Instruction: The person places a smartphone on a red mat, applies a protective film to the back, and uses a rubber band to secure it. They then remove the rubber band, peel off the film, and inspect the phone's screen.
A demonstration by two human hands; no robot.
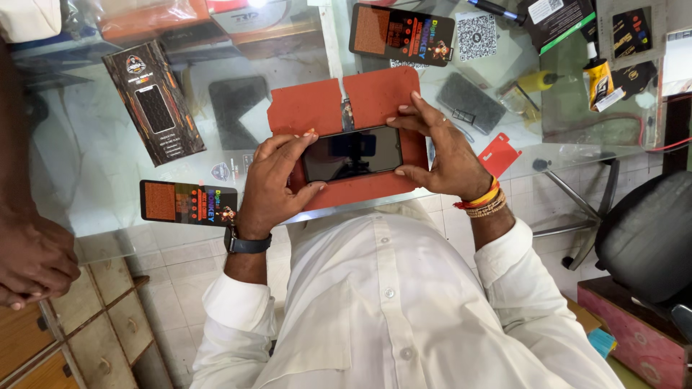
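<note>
- Phone (352,153) is lying flat on a red mat (375,101) on the glass bench (94,166); its ends are hidden under fingers.
- Left hand (272,180) is pinching the phone's left end, wrist bent.
- Right hand (440,148) is clamping the right end, fingers spread.
- Another person's hand (32,259) is resting at the bench edge, cut off by the frame.

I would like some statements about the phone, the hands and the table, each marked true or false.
1. Both hands, left hand and right hand, hold the dark smartphone. True.
2. The phone lies over a red-orange mat. True.
3. The phone screen shows a bright picture. False: it is dark and only reflects.
4. The watch is on the right wrist. False: it is on the left; the right wears bracelets.
5. The table is glass. True.
</note>
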